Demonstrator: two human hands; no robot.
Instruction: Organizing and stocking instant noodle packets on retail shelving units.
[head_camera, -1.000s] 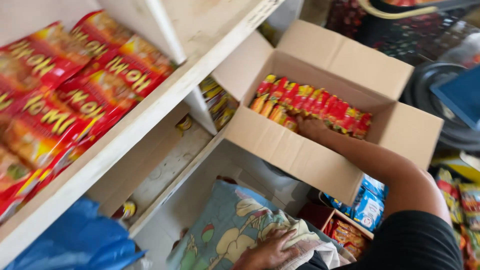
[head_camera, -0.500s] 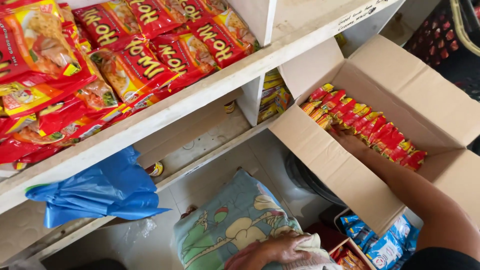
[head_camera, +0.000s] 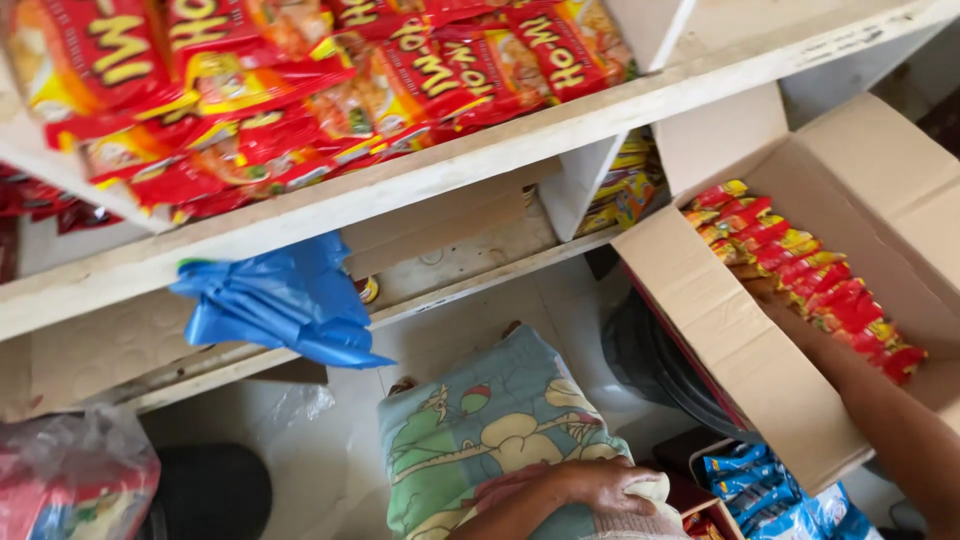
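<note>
An open cardboard box at the right holds a row of red and yellow snack packets. My right hand reaches into it from the lower right and touches the packets. The box's near wall hides most of its fingers, so its grip is unclear. My left hand lies at the bottom centre. Its fingers curl over a pale cloth that sits on a patterned green cushion.
A white wooden shelf crosses the view, stacked with red noodle packets. A blue plastic bag lies on the lower shelf. Blue packets sit under the box. A plastic bag and a dark round object are at the lower left.
The view has swung left, so the shelf and blue bag fill more of it and the box sits further right. My right hand stays in the box, my left on the cloth.
</note>
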